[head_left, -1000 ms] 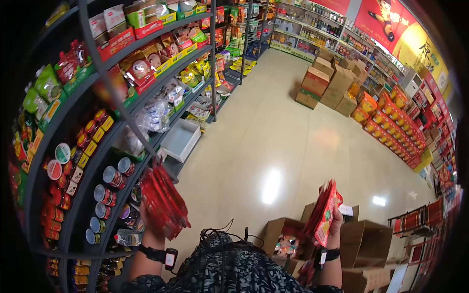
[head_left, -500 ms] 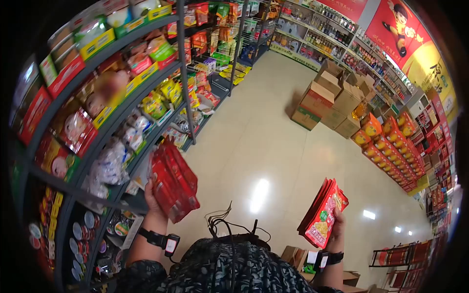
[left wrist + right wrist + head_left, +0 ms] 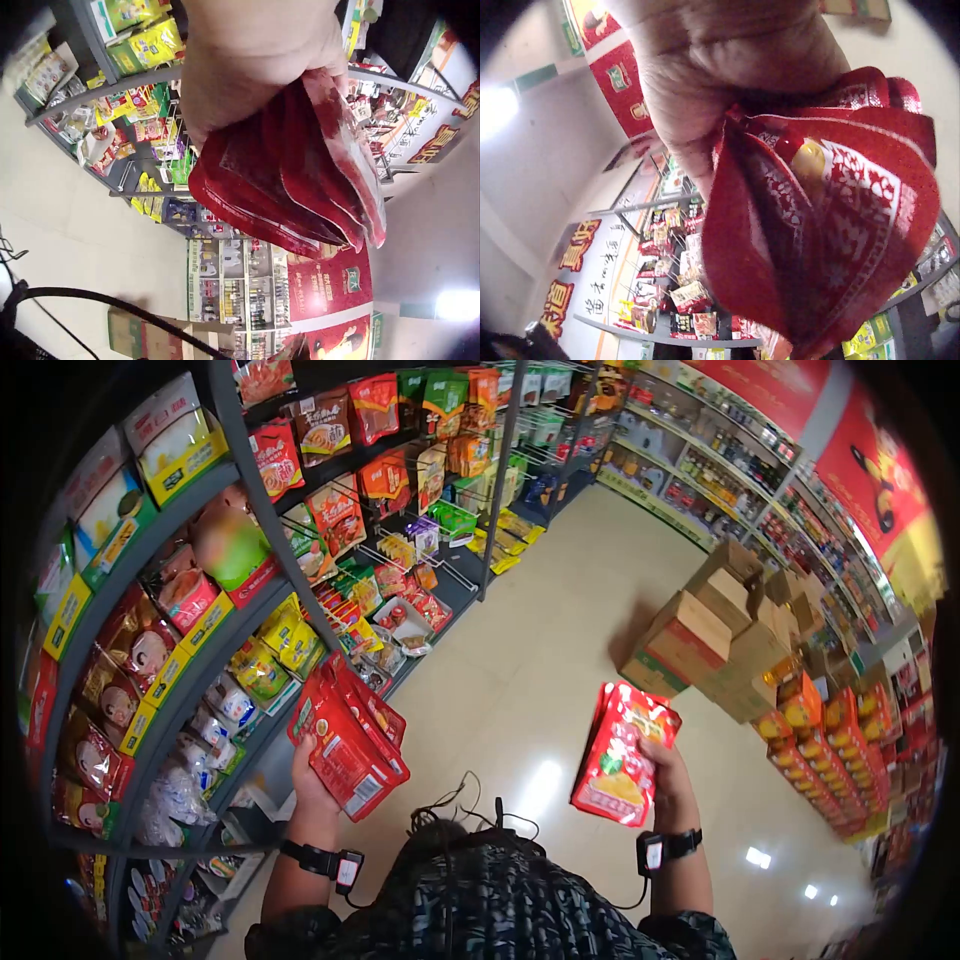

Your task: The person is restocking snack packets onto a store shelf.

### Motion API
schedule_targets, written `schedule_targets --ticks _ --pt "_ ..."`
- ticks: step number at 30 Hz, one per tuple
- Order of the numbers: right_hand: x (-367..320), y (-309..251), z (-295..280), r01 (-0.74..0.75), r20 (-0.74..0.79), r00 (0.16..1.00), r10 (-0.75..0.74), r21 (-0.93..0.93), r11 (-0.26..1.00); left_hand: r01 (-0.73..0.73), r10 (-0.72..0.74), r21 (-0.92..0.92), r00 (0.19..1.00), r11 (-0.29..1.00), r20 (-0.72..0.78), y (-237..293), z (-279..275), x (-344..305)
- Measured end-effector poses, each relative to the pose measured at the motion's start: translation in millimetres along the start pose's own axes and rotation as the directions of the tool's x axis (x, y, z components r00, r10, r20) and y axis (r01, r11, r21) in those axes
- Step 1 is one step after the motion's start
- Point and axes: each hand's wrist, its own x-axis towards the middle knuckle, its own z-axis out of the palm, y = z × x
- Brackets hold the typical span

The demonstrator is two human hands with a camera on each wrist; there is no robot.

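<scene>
Swung inward and higher since the earlier frame, the stack of glossy red packets with yellow-food pictures (image 3: 615,765) now sits right of centre, nearer the other stack. Brown cardboard boxes (image 3: 690,635) have shifted right in the head view, and colourful hanging pouches (image 3: 385,485) fill more of the upper left.

The left hand (image 3: 318,790) grips a stack of dark red flat packets (image 3: 350,745), left of centre, its thumb along the near edge; a barcode shows on the front packet. From the left wrist, these packets fan apart below the palm. The right hand (image 3: 668,775) pinches its own stack by the right edge, fingers over the printed front; from the right wrist, the packets spread and overlap beneath the hand. Both stacks are held up, well apart from each other, above the shiny beige floor (image 3: 545,620).

Each wrist wears a black strap. Along the left runs a dark grey metal shelf (image 3: 245,470) with bagged goods and yellow price labels. Orange-and-red cartons (image 3: 825,760) stand stacked at the right. Loose black cables (image 3: 470,800) lie near the dark patterned clothing (image 3: 470,900) at the bottom.
</scene>
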Motion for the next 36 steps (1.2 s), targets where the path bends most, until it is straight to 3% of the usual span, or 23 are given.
schedule_targets --ticks 4,8,10,12,14,16,22,26,29,33,36 --pt "141 -47 11 0.0 0.107 0.994 0.019 -0.182 0.983 -0.082 0.089 0.071 0.991 0.994 -0.099 -24 13 66" --pt "268 -70 25 0.002 0.145 0.988 0.045 -0.308 0.951 -0.109 0.11 0.061 0.994 0.992 -0.02 -57 -4 155" --pt "328 -82 21 -0.075 0.116 0.984 0.135 -0.418 0.905 -0.062 0.066 0.074 0.996 0.995 -0.057 -70 -5 216" --pt "390 -74 16 -0.011 0.123 0.99 0.07 -0.427 0.904 -0.07 0.077 0.13 0.996 0.989 -0.051 -84 -5 278" --pt "444 -74 8 -0.09 0.089 0.985 0.145 -0.446 0.89 0.076 -0.063 0.267 0.997 0.961 -0.055 -102 -9 320" --pt "498 -78 11 -0.234 0.06 0.954 0.294 -0.466 0.853 0.115 -0.1 0.235 0.992 0.965 -0.074 -121 -3 360" --pt "621 -80 21 -0.267 0.118 0.916 0.383 -0.533 0.803 0.191 -0.173 0.179 0.978 0.965 -0.114 -177 15 451" --pt "722 -45 -2 -0.302 0.168 0.855 0.49 -0.606 0.736 0.25 -0.208 0.258 0.962 0.933 -0.177 -217 -5 501" --pt "782 -6 -20 -0.322 0.228 0.783 0.578 -0.646 0.692 0.332 -0.282 0.202 0.929 0.921 -0.24 -251 -27 529" --pt "856 57 -60 -0.283 0.303 0.765 0.569 -0.635 0.719 0.4 -0.355 0.215 0.909 0.891 -0.221 -296 -81 579" --pt "898 95 -80 -0.22 0.31 0.754 0.579 -0.711 0.668 0.447 -0.407 0.138 0.88 0.884 -0.247 -332 -132 611"
